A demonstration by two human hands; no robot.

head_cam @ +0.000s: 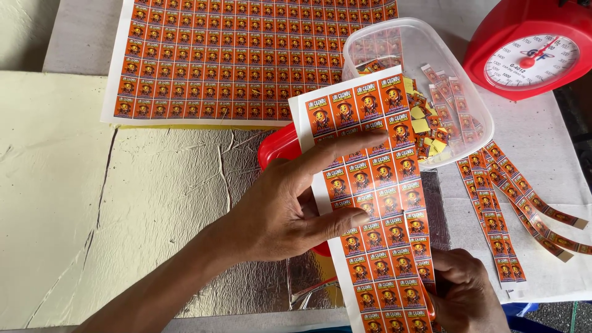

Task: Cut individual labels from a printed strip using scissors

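The sticker sheet (376,197) is a long piece with rows of small orange stickers, and it is held up just in front of the clear plastic tub (468,105). The left hand (290,209) holds the sheet near its middle, with the fingers (345,151) flat on the front and the thumb pressed on it lower down, so its grip is clamped on the sheet. The right hand (462,296) is at the bottom of the sheet, well below the tub, and its fingers are pinched shut on the sheet's right edge. The tub has cut stickers and bits of yellow paper inside. Cut sticker strips (518,203) lie on the surface just below and to the right of the tub. A big uncut sheet (234,55) lies flat to the left of the tub. A red scale (536,49) stands to the right of the tub. A red lid (277,148) peeks out just left of the tub, behind the held sheet.
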